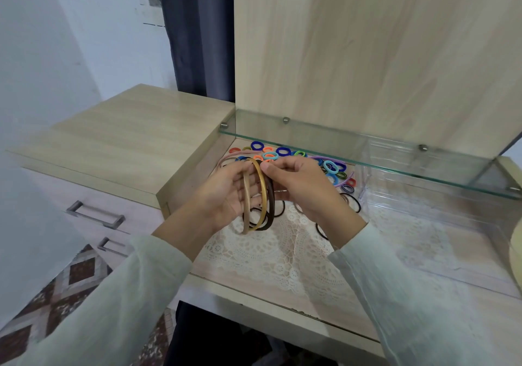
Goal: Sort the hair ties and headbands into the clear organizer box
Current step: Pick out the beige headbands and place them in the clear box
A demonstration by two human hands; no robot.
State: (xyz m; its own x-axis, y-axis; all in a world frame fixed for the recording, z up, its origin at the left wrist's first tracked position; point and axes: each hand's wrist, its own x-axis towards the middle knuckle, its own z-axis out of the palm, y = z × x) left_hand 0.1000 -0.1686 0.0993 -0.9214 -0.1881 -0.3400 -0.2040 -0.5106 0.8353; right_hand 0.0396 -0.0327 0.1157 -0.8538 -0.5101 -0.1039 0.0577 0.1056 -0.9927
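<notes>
The pale wooden desk (254, 289) carries a white lace doily (271, 252), coloured hair ties (282, 151) toward the back, thin black hair ties (351, 200), and the clear organizer box (364, 179) at right.

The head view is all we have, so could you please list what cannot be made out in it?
Head view:
Hair ties: the left hand, right hand and glass shelf edge cover part of the pile; uncountable.
Headbands: their lower ends overlap.
Clear organizer box: right end hidden by a pale object at the frame edge; dividers too faint.
</notes>
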